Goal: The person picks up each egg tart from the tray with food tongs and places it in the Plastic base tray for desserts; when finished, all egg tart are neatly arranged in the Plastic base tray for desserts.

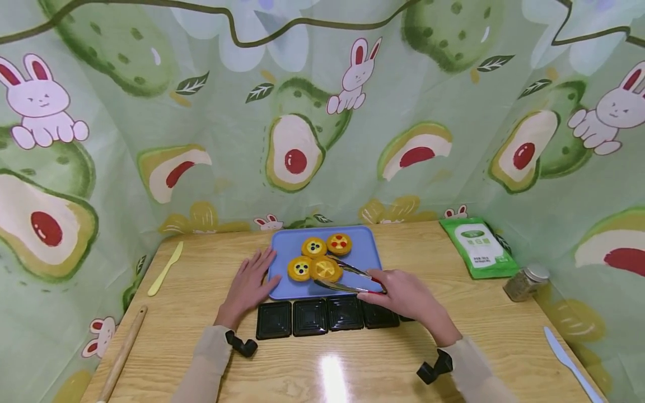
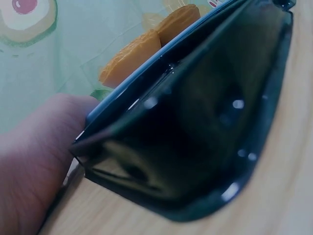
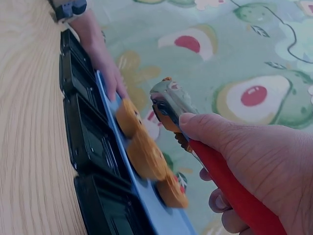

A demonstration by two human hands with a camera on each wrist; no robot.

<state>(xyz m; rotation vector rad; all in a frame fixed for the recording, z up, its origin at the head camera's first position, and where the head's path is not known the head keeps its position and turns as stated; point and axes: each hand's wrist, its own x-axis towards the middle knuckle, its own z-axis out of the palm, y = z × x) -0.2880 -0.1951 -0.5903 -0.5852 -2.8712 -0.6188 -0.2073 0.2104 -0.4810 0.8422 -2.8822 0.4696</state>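
My right hand grips metal tongs with red handles. Between their tips is a tart with a pale star-like top; the right wrist view shows it partly hidden, raised over the blue tray. Three more tarts lie on the tray: a blueberry-dotted tart, another blueberry-dotted tart, and a red-topped tart. My left hand rests at the tray's left edge, fingers extended, thumb over the rim. Several black square containers stand in a row before the tray.
At the left lie a yellow plastic knife and a wooden rolling pin. Toward the right are a green-and-white packet, a spice jar and a light-blue plastic knife. A patterned curtain borders the table.
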